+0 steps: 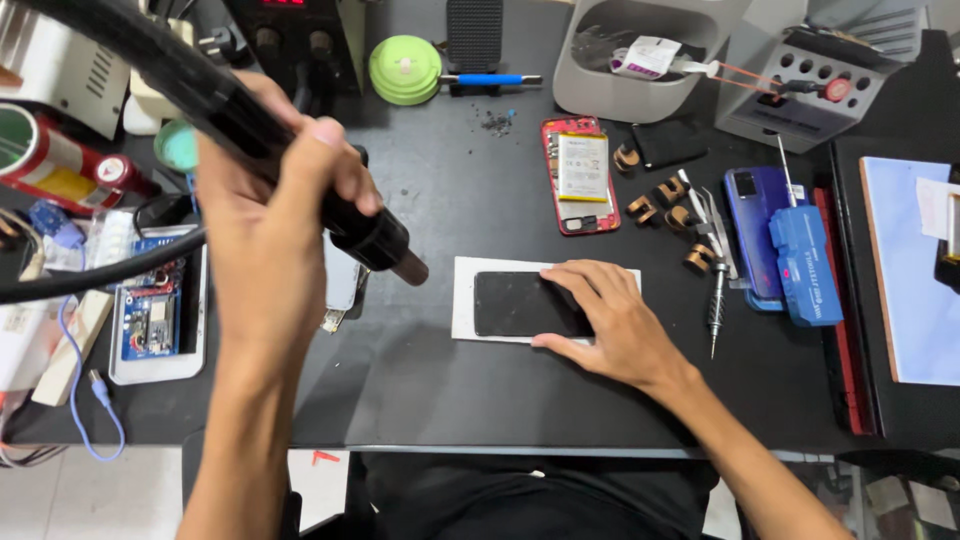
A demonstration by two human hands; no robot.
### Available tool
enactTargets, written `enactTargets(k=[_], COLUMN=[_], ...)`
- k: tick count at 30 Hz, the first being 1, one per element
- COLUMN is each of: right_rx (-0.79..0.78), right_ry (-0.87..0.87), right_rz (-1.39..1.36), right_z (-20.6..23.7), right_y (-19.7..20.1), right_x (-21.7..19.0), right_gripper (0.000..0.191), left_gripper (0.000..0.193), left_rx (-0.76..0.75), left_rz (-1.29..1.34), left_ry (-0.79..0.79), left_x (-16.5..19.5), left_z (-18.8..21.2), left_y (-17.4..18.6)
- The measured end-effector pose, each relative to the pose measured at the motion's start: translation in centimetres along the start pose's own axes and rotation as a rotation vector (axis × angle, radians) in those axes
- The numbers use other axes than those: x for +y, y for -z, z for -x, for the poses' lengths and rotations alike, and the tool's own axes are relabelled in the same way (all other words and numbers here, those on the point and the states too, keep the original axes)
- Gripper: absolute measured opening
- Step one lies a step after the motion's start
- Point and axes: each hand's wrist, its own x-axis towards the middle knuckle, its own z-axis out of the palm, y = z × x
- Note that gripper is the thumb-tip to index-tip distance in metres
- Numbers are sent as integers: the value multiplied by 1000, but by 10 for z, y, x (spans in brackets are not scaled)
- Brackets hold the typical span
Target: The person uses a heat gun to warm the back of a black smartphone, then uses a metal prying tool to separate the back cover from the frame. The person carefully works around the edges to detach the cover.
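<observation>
The left hand [275,215], raised closest to the camera, has its grip wrapped tight around the black hot-air gun [300,165], whose metal nozzle [408,267] points down at the left end of the dark phone [530,304]. That phone lies flat on a white pad [465,300] in the middle of the black tabletop [440,390]. The right hand [610,320] lies on the phone's right end with fingers spread flat, pinning it and not closed around anything. To do this well, I judge the nozzle should stay off the glass and sweep evenly along the edges, with the pinning fingers kept away from the heated end. The left forearm hides part of the tabletop and a metal piece beneath it. Whether air is blowing cannot be told. The gun's rear and hose run out of view at the upper left.
</observation>
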Motion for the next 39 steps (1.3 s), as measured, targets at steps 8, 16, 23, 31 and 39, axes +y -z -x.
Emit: enactTargets(k=[8,16,23,31,39], right_rx=[28,-91,-105,-72,137], right_ry=[109,165,80,65,10], right_rz=[94,-35,111,248,93], right_z=[1,-10,-22,-44,-88], right_y=[3,9,12,-4,3], right_x=[9,26,29,35,56], right_gripper=[91,85,102,77,26], left_gripper=[18,18,19,18,18], left_rx=[-48,-46,-34,-43,-21], left_rz=[-57,-84,-56,-59,-65], left_ry=[25,30,33,31,52], left_x=[-10,-11,-12,-12,-9], left_z=[2,1,0,0,-1], left_y=[-9,-10,-10,-11,-13])
